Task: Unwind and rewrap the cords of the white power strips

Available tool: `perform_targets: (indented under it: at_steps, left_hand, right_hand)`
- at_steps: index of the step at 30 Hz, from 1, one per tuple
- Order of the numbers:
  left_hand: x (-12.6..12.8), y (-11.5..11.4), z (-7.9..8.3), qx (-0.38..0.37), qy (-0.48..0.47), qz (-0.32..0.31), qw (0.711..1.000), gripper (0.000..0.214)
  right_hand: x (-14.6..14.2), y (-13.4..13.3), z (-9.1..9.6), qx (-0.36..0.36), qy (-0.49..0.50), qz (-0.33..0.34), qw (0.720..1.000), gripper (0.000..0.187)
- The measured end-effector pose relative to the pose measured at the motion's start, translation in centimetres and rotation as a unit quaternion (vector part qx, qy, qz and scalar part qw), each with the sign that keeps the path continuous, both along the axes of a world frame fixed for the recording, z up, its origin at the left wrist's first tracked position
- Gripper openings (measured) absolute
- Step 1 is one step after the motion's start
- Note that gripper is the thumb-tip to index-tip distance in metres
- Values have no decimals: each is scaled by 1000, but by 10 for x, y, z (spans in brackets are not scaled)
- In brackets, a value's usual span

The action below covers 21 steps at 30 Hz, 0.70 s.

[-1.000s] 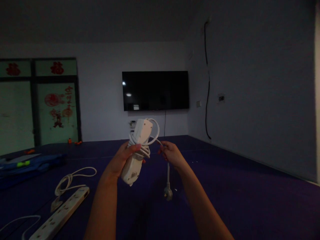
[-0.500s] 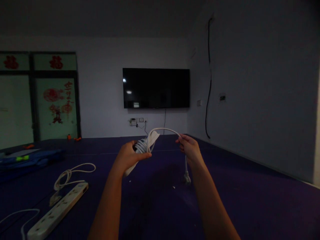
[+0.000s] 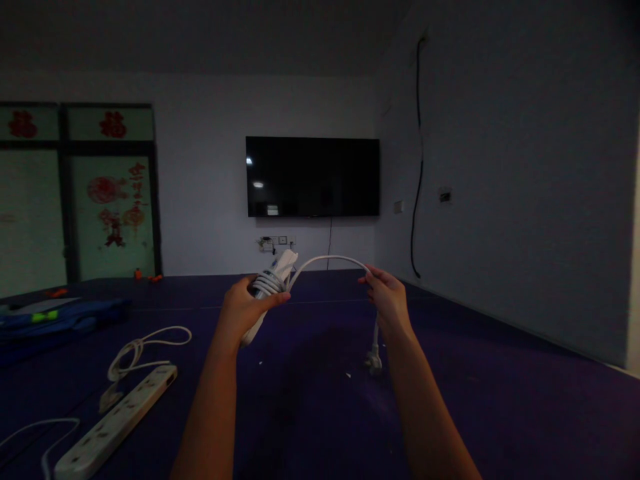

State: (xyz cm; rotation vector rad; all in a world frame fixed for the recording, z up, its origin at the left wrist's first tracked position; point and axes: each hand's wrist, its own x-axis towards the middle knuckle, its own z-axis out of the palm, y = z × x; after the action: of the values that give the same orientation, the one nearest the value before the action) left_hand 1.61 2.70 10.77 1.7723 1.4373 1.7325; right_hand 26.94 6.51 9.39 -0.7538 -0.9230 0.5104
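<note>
My left hand (image 3: pixel 245 307) is closed around a white power strip (image 3: pixel 286 261), which is tilted with its upper end to the right. Several turns of its white cord (image 3: pixel 269 283) are wrapped round the strip's middle, near my thumb. From there the cord arches across to my right hand (image 3: pixel 387 293), whose fingers pinch it. Below that hand the rest of the cord hangs down, ending in a plug (image 3: pixel 373 361) just above or against the purple surface; I cannot tell if it touches.
A second power strip (image 3: pixel 117 421) lies at the lower left, its cord loosely looped (image 3: pixel 131 353) behind it. Blue cloth (image 3: pixel 75 315) and small orange objects (image 3: pixel 138 274) sit farther back left. A television (image 3: pixel 313 177) hangs on the far wall; a dark cable (image 3: pixel 418 200) runs down the right wall.
My left hand has moved left with the wrapped power strip, which has turned somewhat. My right hand has shifted slightly right, so the cord spans a wider gap.
</note>
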Motion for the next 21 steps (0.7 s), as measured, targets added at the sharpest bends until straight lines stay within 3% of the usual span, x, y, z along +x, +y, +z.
perform_targets:
  at_steps: [6, 14, 21]
  left_hand:
    - [-13, -8, 6, 4, -106, -63, 992, 44]
    - [-17, -21, 12, -4, -224, -47, 973, 42]
    - [-11, -30, 18, 17, -265, -66, 962, 37]
  right_hand:
    - [8, 14, -9, -32, -18, -72, 997, 47]
    - [14, 39, -28, -134, -196, -109, 965, 40]
    - [12, 48, -40, -159, -255, -118, 947, 34]
